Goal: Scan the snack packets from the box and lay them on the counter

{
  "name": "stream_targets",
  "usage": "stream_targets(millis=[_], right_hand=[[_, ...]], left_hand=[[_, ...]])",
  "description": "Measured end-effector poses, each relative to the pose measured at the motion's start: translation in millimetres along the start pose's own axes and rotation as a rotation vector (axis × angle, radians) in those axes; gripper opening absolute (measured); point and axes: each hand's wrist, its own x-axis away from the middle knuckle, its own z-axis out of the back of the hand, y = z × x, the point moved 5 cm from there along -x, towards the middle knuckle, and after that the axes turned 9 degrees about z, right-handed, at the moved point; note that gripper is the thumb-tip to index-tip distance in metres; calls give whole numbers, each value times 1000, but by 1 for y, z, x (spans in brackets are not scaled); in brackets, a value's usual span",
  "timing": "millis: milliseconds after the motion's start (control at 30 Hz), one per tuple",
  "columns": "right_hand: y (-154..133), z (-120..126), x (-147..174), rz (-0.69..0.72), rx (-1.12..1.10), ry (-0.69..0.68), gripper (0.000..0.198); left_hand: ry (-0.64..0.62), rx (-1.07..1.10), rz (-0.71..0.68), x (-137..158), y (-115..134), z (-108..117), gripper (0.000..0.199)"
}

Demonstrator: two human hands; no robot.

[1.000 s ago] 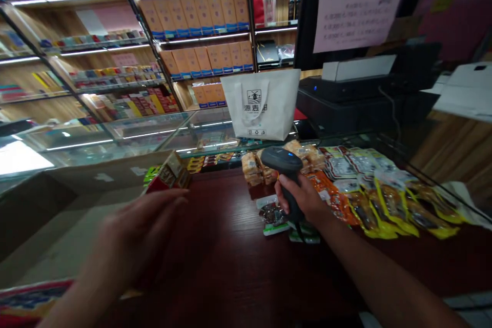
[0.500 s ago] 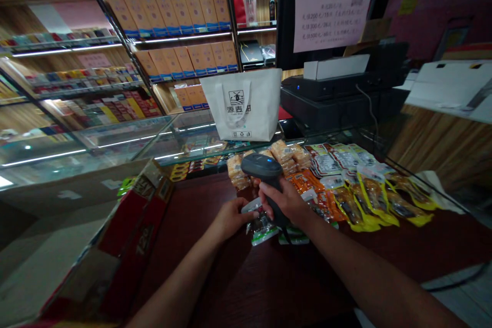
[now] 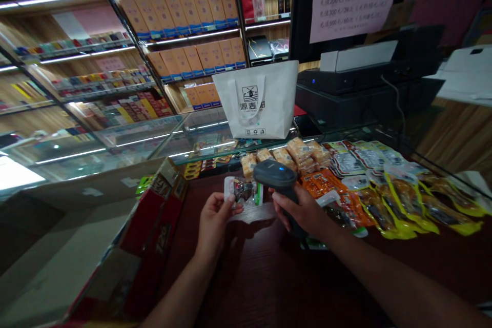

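Observation:
My left hand [image 3: 218, 215] pinches the near left edge of a small clear snack packet [image 3: 244, 192] with dark contents and a green end. Wrapped around the handle of a black barcode scanner [image 3: 274, 174] is my right hand [image 3: 300, 210]; the scanner's head points left toward the packet and shows a blue light. Beyond the scanner lie tan wrapped packets [image 3: 303, 151]. Orange packets [image 3: 326, 184] are spread to the right of my right hand. Another dark snack packet [image 3: 336, 212] lies partly hidden behind my right wrist.
An open cardboard box [image 3: 154, 215] stands at the left. A white paper bag [image 3: 261, 102] is upright on the glass counter behind. Yellow-edged packets [image 3: 407, 205] and silvery packets [image 3: 353, 156] lie at the right. A black register unit [image 3: 353, 87] stands at the back right.
My left hand has moved the snack packet left and away from the other packets, turning it. The scanner stays in my right hand. The whole view has shifted slightly.

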Motion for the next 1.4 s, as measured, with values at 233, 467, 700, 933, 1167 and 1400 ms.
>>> stream_targets(millis=[233, 467, 700, 933, 1167, 1400], right_hand=[[6, -5, 9, -22, 118, -23, 28], [11, -9, 13, -64, 173, -108, 32], [4, -10, 14, -72, 197, -108, 30], [8, -10, 14, -79, 181, -104, 32], [10, -10, 14, -47, 172, -127, 35], [11, -10, 15, -70, 196, -126, 40]], left_hand=[[43, 93, -87, -2, 0, 4, 42], [82, 136, -123, -8, 3, 11, 39], [92, 110, -121, -8, 3, 11, 41], [103, 104, -121, -6, 5, 8, 39], [96, 113, -123, -4, 6, 7, 34], [112, 103, -212, -4, 11, 10, 35]])
